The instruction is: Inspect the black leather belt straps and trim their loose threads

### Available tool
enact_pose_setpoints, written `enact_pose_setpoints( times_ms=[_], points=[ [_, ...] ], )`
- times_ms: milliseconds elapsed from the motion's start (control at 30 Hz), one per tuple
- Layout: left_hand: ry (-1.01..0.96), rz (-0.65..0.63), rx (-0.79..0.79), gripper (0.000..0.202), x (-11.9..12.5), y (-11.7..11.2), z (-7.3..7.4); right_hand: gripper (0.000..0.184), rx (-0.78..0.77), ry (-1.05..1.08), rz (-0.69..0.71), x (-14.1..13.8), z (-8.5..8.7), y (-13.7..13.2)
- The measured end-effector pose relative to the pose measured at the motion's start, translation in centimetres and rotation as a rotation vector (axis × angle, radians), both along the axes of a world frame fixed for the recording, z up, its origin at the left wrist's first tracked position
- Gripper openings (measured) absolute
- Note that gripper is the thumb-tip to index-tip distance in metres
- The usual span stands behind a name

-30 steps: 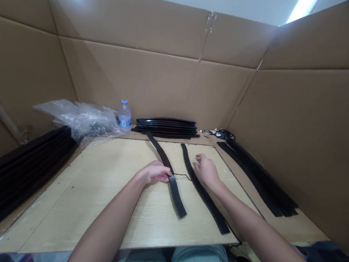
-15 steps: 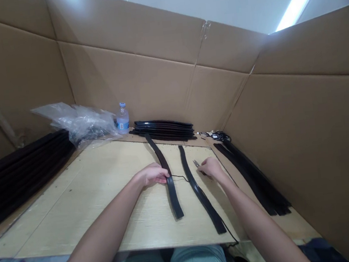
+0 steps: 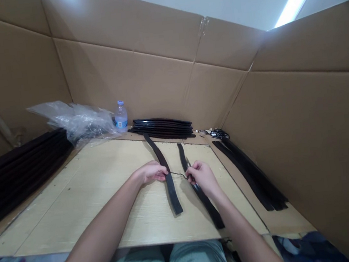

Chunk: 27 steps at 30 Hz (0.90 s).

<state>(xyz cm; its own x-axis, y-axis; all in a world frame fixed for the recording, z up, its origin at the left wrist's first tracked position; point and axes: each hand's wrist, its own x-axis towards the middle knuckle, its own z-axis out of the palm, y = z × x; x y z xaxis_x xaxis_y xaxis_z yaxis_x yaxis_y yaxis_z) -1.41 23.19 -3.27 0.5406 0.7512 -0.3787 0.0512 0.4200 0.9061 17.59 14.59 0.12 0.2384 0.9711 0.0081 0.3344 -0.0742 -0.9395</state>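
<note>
My left hand (image 3: pixel 154 172) is closed on a long flat black strip (image 3: pixel 173 194), gripping it near its middle. From that strip a thin black cord (image 3: pixel 177 173) runs right to my other hand. My right hand (image 3: pixel 200 176) is closed on a small metal tool that looks like thread snips (image 3: pixel 188 165), its tip poking out past the fingers. The fingertips are at the cord; whether they pinch it too is hard to see. Under this hand lies a second black strip (image 3: pixel 209 207), partly covered by it.
Black strips are stacked at the back (image 3: pixel 163 128), the left (image 3: pixel 25 175) and the right (image 3: pixel 251 172). Clear plastic bags (image 3: pixel 79 121) and a water bottle (image 3: pixel 121 117) stand at the back left. A small dark tangle (image 3: pixel 219 133) lies back right. Cardboard walls (image 3: pixel 123 65) enclose the table (image 3: pixel 66 210).
My right hand has moved left, bringing the snips from the bare board to the cord above the second strip. My left hand keeps its grip on the first strip.
</note>
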Motion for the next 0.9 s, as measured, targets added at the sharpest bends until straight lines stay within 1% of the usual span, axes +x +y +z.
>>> enact_pose_setpoints(
  times_ms=[100, 167, 267, 333, 400, 467, 567, 767, 900],
  points=[
    [-0.003, -0.005, -0.004, 0.014, 0.0, 0.1, -0.2, 0.011, 0.016, 0.176, 0.002, -2.7, -1.1, -2.0],
    [-0.008, -0.013, -0.003, 0.012, -0.1, 0.2, -0.2, 0.008, -0.001, 0.309, 0.004, -3.8, -1.9, -2.7],
    [-0.01, -0.026, -0.005, 0.01, -0.1, 0.2, -0.3, 0.019, -0.045, 0.477, 0.021, -4.4, -2.7, -2.9],
    [-0.014, -0.029, -0.011, 0.011, -0.2, 0.2, -0.2, 0.022, -0.067, 0.527, 0.034, -4.4, -3.1, -2.7],
    [-0.024, -0.027, -0.016, 0.012, -0.2, 0.2, -0.2, 0.025, -0.089, 0.553, 0.039, -4.4, -3.5, -2.6],
    [-0.037, -0.027, -0.023, 0.012, -0.2, 0.2, -0.1, 0.034, -0.109, 0.568, 0.029, -4.5, -3.7, -2.5],
    [-0.053, -0.028, -0.04, 0.012, -0.3, 0.2, -0.1, 0.042, -0.142, 0.565, 0.036, -4.6, -3.6, -2.7],
    [-0.081, -0.025, -0.065, 0.012, -0.4, 0.5, -0.3, 0.042, -0.237, 0.537, 0.111, -4.8, -2.9, -3.0],
    [-0.102, -0.034, -0.075, 0.012, -0.5, 0.5, -0.4, 0.04, -0.227, 0.526, 0.117, -4.8, -3.2, -2.8]
  ],
)
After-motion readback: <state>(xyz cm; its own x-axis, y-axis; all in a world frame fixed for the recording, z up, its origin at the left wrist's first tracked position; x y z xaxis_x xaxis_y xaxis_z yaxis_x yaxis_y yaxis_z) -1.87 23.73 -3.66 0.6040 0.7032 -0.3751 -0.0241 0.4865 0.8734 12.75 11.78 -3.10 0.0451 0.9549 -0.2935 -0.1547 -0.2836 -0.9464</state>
